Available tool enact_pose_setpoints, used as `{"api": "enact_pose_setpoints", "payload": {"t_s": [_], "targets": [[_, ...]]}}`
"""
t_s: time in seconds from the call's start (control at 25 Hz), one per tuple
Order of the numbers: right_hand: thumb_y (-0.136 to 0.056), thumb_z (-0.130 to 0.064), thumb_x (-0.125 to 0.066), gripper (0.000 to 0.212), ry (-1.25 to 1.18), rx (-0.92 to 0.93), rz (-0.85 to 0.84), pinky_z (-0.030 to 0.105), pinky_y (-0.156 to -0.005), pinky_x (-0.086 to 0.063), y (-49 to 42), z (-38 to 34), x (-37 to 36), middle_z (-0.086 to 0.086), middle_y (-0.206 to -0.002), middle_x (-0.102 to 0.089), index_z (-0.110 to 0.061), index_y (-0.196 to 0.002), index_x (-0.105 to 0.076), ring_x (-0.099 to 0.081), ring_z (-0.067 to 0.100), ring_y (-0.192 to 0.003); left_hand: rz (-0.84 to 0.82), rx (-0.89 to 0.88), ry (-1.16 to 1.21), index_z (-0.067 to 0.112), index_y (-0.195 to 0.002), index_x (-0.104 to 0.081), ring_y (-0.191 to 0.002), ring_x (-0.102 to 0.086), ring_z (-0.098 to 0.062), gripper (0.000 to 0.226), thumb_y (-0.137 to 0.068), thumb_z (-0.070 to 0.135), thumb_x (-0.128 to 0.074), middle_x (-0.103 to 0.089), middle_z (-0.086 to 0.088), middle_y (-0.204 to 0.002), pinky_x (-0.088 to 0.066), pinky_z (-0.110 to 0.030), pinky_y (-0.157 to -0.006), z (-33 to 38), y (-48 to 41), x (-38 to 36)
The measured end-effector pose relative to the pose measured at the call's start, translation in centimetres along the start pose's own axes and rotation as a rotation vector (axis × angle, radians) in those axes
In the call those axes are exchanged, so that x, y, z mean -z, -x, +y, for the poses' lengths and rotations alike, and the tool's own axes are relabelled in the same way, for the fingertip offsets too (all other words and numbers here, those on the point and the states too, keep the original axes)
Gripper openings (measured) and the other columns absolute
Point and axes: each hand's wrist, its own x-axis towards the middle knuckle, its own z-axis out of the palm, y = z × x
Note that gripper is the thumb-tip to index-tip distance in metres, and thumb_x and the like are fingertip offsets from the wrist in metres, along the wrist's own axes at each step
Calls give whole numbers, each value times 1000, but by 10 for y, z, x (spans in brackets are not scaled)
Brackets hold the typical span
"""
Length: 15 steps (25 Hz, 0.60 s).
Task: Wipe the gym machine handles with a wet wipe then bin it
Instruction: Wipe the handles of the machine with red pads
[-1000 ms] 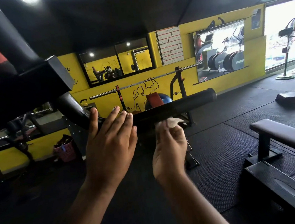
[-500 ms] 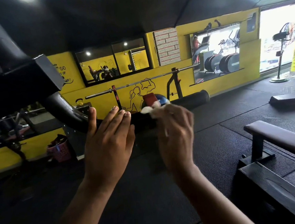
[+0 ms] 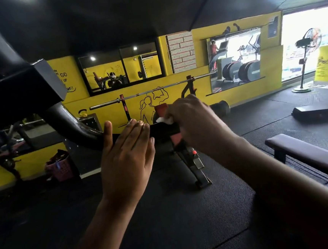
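Wipe point(image 3: 165, 120) under right hand point(image 3: 196, 124) — on handle point(image 3: 160, 130)

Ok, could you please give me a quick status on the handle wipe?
Left hand open, by handle. Right hand grips wet wipe on it. Nothing blocking.

A machine handle point(image 3: 163, 129) crosses mid-frame. The left hand point(image 3: 126, 159) lies before it, at 9 o'clock of the right hand point(image 3: 194, 121), which holds a wet wipe point(image 3: 165, 120) on the handle's top. A bench point(image 3: 308, 155) sits at 4 o'clock, a basket point(image 3: 60, 167) at 8 o'clock.
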Motion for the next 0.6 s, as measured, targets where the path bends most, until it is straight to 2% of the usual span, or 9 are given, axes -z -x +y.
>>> {"api": "enact_pose_setpoints", "payload": {"t_s": [0.16, 0.24, 0.32, 0.44, 0.6], "targets": [[-92, -10, -58, 14, 88, 57, -325, 8, -57, -32, -34, 18, 21, -20, -78, -45, -24, -91, -59, -60, 11, -90, 6, -2, 19, 4, -120, -65, -120, -61, -25, 30, -98, 22, -55, -67, -14, -122, -14, -50, -121, 4, -3, -4], [-94, -9, -55, 15, 44, 128, -396, 5, -61, -33, -41, 18, 24, -24, -78, -41, -23, -91, -59, -56, 7, -87, 7, 5, 29, 5, -121, -65, -120, -61, -24, 31, -99, 23, -54, -67, -13, -122, -14, -48, -121, 7, -4, -6], [-93, -4, -54, 19, 93, 206, -397, 2, -61, -31, -43, 17, 22, -23, -79, -40, -18, -100, -65, -47, 4, -82, 7, 13, 30, 5, -121, -65, -119, -61, -25, 31, -99, 23, -53, -67, -14, -122, -13, -47, -122, 10, -7, -7], [-94, -10, -57, 15, 183, 118, -285, 5, -55, -29, -41, 24, 23, -5, -89, -60, -13, -104, -67, -50, 6, -78, 3, 1, 34, 5, -120, -66, -119, -61, -25, 30, -97, 23, -56, -67, -13, -121, -13, -47, -122, 13, -8, -9], [-91, -2, -57, 23, 47, 82, -175, 11, -63, -39, -20, 13, 8, -4, -97, -62, -16, -107, -66, -57, 9, -88, 6, 0, 35, 6, -119, -67, -118, -62, -25, 30, -97, 22, -56, -68, -13, -120, -16, -50, -121, 16, -9, -10]]}}
